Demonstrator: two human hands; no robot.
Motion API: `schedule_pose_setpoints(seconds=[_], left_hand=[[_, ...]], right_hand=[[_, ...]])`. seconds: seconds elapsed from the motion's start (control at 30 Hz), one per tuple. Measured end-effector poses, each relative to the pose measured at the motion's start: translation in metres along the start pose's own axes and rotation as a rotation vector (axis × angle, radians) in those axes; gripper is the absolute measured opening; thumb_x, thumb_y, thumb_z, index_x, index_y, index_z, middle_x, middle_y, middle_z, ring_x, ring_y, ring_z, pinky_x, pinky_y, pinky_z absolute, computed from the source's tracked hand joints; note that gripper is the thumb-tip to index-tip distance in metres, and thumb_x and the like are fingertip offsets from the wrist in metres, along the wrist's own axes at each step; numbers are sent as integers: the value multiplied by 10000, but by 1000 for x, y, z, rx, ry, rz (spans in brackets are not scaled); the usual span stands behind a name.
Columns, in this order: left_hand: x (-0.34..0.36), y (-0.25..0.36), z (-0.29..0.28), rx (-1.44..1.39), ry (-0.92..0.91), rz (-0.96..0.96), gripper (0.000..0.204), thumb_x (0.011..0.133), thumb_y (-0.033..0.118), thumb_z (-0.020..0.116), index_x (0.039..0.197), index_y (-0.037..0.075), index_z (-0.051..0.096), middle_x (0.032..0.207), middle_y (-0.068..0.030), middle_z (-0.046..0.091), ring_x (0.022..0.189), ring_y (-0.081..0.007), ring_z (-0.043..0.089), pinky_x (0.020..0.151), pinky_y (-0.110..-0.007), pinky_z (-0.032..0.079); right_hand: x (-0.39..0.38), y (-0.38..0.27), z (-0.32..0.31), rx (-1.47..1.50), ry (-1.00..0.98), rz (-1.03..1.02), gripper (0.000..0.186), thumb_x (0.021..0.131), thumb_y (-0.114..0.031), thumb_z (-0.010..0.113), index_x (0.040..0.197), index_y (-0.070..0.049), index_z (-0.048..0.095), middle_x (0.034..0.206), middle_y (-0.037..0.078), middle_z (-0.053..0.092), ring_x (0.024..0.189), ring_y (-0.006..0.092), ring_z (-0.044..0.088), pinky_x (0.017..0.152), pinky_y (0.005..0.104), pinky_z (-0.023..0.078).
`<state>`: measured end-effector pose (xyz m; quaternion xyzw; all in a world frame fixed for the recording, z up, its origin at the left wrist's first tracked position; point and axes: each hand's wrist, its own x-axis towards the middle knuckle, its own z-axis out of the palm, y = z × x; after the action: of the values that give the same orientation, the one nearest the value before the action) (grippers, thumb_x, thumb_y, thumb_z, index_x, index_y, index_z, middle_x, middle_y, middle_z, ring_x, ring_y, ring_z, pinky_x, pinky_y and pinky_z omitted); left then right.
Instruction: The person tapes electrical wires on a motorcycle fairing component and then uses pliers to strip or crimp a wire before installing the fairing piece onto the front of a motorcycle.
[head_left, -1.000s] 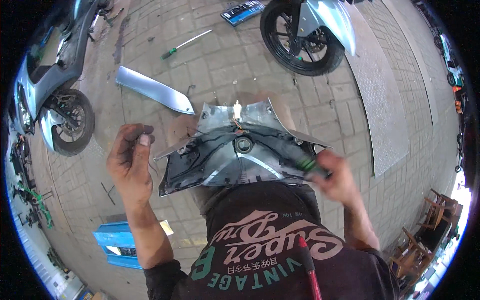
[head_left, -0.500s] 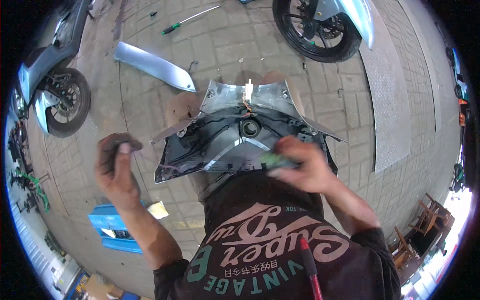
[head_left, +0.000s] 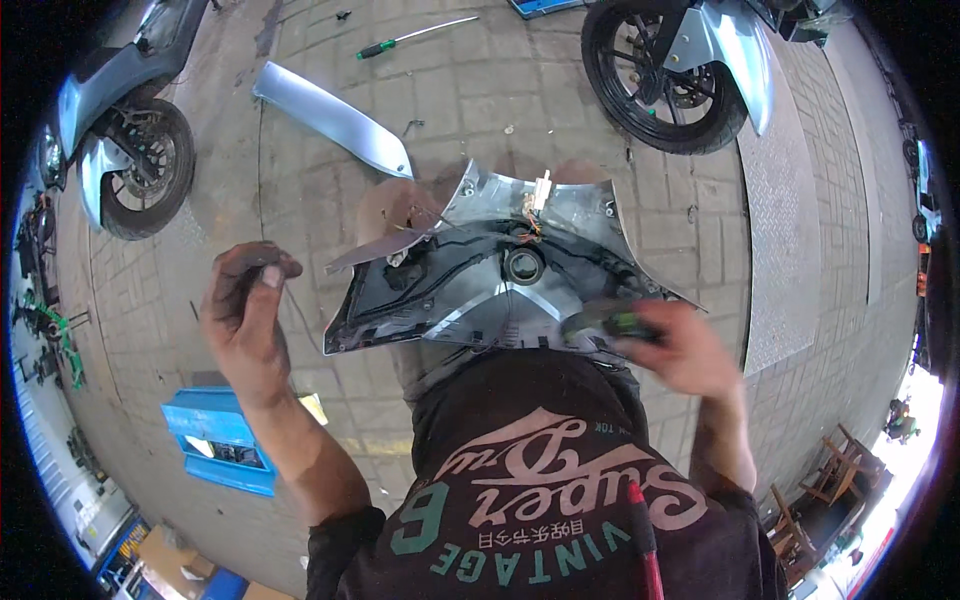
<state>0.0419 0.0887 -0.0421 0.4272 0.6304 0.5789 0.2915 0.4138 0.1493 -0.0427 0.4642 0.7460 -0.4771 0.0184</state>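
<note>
Across my lap lies a motorcycle fairing panel, its dark inner side up, with a round hole in the middle and a white connector on wires at its far edge. Raised left of the panel, my left hand is closed, thumb against fingers, on a thin strand that trails toward the panel. My right hand is closed round a black and green hand tool over the panel's right part. Motion smears the tool, so its exact kind cannot be made out.
A silver-blue trim panel and a green-handled screwdriver lie on the paving ahead. Motorcycle wheels stand far right and left. A blue bin sits at the left, a metal plate at the right. A red pen-like tool hangs at my shirt.
My right hand has moved to the right with the black and green tool. The left hand stays raised, pinching the strand. The whole view has shifted slightly.
</note>
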Motion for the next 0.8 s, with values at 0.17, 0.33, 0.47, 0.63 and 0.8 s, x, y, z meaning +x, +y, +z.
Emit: schedule_pose_setpoints(seconds=[0.17,0.33,0.47,0.63,0.8], left_hand=[[60,-42,22,500,-228,-96,229,763,10,535,982,-43,574,913,-127,614,836,-223,583,753,-319,470],[100,-92,56,594,-1059,-264,380,708,79,582,1083,25,600,998,-128,637,903,-235,585,807,-321,450],[95,-70,59,561,-1208,-304,367,707,98,606,1057,-13,618,964,-121,650,847,-197,588,740,-305,456],[104,-42,32,517,-976,-401,384,715,135,674,1063,-18,615,896,-93,647,724,-127,554,625,-274,434],[88,-18,27,-204,-919,-339,408,774,196,658,1096,-41,578,824,-97,629,567,-107,500,496,-243,374]], right_hand=[[52,1,66,-269,-189,-32,286,810,-257,587,940,-3,582,893,211,600,883,386,575,775,476,460],[69,-18,68,-346,-268,-77,316,800,-227,595,1008,10,573,1028,202,576,957,390,554,837,464,445],[54,-1,63,-91,-122,-297,353,796,-179,622,1079,22,559,1083,189,577,975,351,574,857,432,447],[37,-3,46,619,-323,-52,425,820,-83,620,1197,66,492,1081,93,611,934,117,531,812,271,436],[32,-8,34,787,-241,-92,414,836,-105,612,1206,38,494,994,39,593,912,90,468,826,256,397]])
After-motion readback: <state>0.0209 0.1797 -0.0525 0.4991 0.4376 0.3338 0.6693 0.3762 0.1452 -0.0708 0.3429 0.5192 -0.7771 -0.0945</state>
